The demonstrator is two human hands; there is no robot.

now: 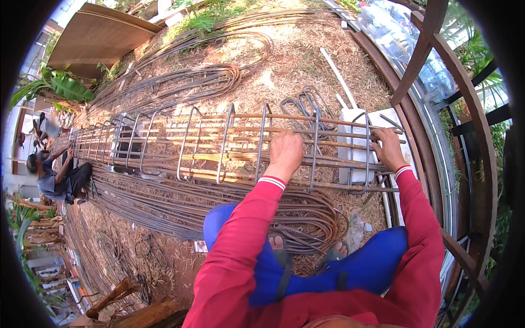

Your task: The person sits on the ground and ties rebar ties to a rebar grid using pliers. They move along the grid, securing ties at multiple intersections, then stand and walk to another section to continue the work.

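A long cage of rusty steel reinforcing bars [246, 130] with square grey stirrups [224, 143] around them stretches across in front of me. My left hand [285, 154] is closed over the bars between two stirrups, its knuckles up and its fingertips hidden. Near the cage's right end, my right hand [387, 148] curls its fingers around a bar beside the last stirrup [367, 174]. A pale block [350, 116] lies under that end of the cage. Both my arms are in red sleeves with white-striped cuffs.
A person [57, 175] crouches at the cage's far left end. Bent bundles of rebar [322, 216] lie by my feet, and more rebar [219, 76] lies beyond the cage. Loose stirrups [309, 104] rest on the straw-covered ground. A wooden frame [473, 93] and bagged plastic bottles [404, 41] stand at right.
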